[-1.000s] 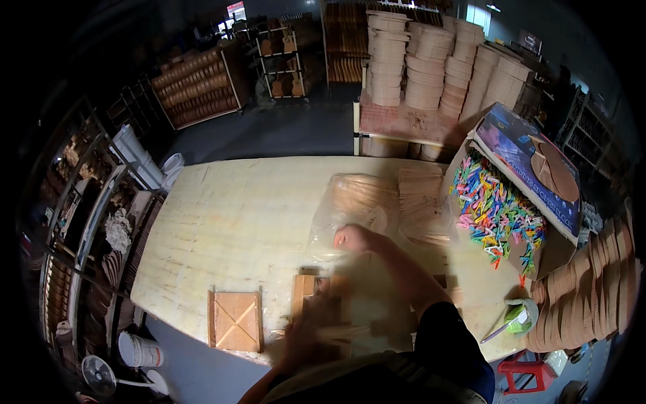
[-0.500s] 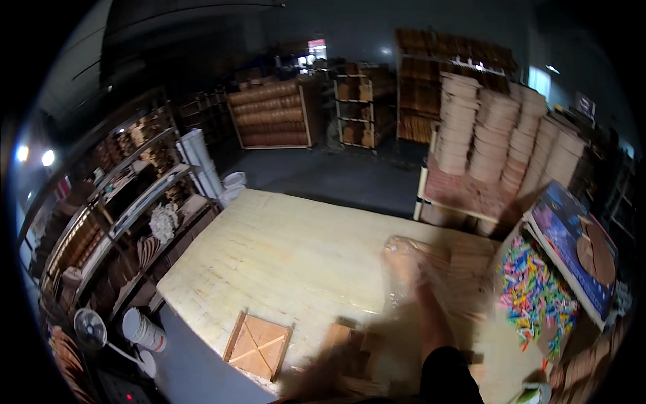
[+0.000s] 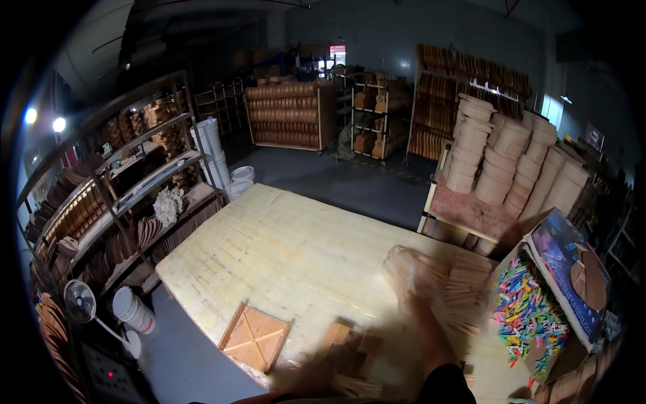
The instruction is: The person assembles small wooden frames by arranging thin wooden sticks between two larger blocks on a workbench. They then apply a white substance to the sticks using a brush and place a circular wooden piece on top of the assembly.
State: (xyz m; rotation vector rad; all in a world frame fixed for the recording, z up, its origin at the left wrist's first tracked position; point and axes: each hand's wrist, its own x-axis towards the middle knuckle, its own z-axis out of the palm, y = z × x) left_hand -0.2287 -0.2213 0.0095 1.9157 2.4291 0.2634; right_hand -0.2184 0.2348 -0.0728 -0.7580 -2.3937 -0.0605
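My right hand (image 3: 418,296) reaches across the pale yellow table (image 3: 289,249) to a crinkled clear plastic bag (image 3: 402,264). It is smeared by motion, and its fingers blend into the bag, so I cannot tell their grip. Thin wooden strips (image 3: 465,279) lie in a pile just right of the bag. Low in the middle, my left hand (image 3: 336,358) is dark and blurred over small flat wooden pieces (image 3: 369,347); its fingers cannot be made out. To its left, a square wooden panel (image 3: 254,337) with crossed strips lies at the table's near edge.
A box of colourful small clips (image 3: 531,306) stands at the right, with its printed blue flap (image 3: 568,269) raised. Stacked round wooden rims (image 3: 471,148) fill a cart behind. Shelves (image 3: 134,195), a white bucket (image 3: 134,310) and a fan (image 3: 81,301) line the left.
The view has turned slightly, so the background sits further right and lower. My right hand has drawn a little nearer to me beside the plastic bag. My left hand stays around the wooden pieces.
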